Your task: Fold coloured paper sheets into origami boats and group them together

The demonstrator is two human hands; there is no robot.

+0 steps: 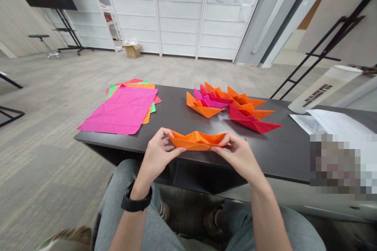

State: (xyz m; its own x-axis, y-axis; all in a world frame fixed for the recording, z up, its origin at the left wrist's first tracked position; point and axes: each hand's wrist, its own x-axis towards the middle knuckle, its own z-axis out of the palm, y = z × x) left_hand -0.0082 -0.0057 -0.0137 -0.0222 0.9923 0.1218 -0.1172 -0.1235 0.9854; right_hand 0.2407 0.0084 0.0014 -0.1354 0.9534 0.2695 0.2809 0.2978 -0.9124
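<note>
An orange folded paper boat [198, 141] is stretched between my hands at the front edge of the desk. My left hand [160, 151] pinches its left end between thumb and fingers. At the other end, my right hand [237, 153] pinches it the same way. Beyond it stand several finished paper boats: an orange one [203, 106] at the left of the group, a magenta one [210, 100] against it, and a red one [253, 119] at the near right. To the left lies a pile of paper sheets, with a magenta sheet [120, 111] on top.
The dark desk [173, 102] carries everything. At its right are a white cylinder [324, 88] with printing, white papers [341, 121] and a pixelated patch. A cardboard box [132, 50] sits on the floor by the white cabinets; a stool [44, 41] stands farther left.
</note>
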